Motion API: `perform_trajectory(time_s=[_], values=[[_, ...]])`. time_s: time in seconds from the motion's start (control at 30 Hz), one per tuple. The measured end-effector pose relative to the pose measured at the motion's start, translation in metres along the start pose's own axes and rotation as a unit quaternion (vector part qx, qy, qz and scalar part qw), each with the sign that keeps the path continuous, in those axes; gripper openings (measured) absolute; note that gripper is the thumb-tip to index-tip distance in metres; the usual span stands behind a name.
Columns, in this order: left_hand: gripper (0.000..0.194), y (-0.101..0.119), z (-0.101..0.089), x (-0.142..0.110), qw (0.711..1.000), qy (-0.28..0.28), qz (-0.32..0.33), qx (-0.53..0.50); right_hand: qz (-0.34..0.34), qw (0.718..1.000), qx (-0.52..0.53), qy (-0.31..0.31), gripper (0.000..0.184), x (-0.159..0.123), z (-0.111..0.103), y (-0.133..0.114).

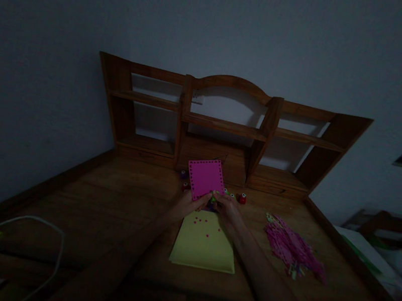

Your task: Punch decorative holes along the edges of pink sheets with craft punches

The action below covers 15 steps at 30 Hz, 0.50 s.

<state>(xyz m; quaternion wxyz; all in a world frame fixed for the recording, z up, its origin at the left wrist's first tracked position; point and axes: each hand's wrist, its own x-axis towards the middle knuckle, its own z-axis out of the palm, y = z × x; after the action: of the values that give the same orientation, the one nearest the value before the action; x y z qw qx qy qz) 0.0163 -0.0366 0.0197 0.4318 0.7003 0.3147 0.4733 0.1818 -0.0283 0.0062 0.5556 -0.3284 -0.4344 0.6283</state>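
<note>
Two bare forearms [264,282] reach in from the near side of a wooden bench [120,199], flanking a stack of pale yellow paper [203,253]. At the stack's far edge, the left hand [183,207] pinches a bright pink card [206,178] near its lower edge; the square sheet tilts up beyond the paper, small dark punched holes lining its borders. The right hand [227,209] grips a small green craft punch [213,199] at the card's lower edge, its fingers close to the left hand's. Pink cut-outs [206,221] dot the top of the stack. To the stack's right lies a heap of pink strips [292,247]; beyond the stack and to its right sits a red craft punch [242,199]. Well left of the stack, a white cable [61,246] loops. Farther beyond the stack, a wooden shelf unit [224,124] lines the bench's rear.
</note>
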Motion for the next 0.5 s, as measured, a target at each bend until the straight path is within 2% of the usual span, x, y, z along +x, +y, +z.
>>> perform_trajectory(time_s=[0.13, 0.33, 0.5], values=[[0.041, -0.004, 0.000, 0.001, 1.000, 0.008, 0.003, 0.000, -0.008, 1.000, -0.014, -0.002, 0.020, 0.000, 0.001, 0.001], [0.042, -0.017, 0.000, 0.005, 0.998, 0.033, -0.042, -0.021, 0.006, 1.000, -0.009, -0.009, 0.022, -0.002, 0.006, -0.002], [0.038, -0.024, -0.001, 0.008, 0.995, 0.070, -0.053, -0.042, 0.026, 0.998, 0.012, -0.047, 0.024, -0.010, 0.013, -0.011]])
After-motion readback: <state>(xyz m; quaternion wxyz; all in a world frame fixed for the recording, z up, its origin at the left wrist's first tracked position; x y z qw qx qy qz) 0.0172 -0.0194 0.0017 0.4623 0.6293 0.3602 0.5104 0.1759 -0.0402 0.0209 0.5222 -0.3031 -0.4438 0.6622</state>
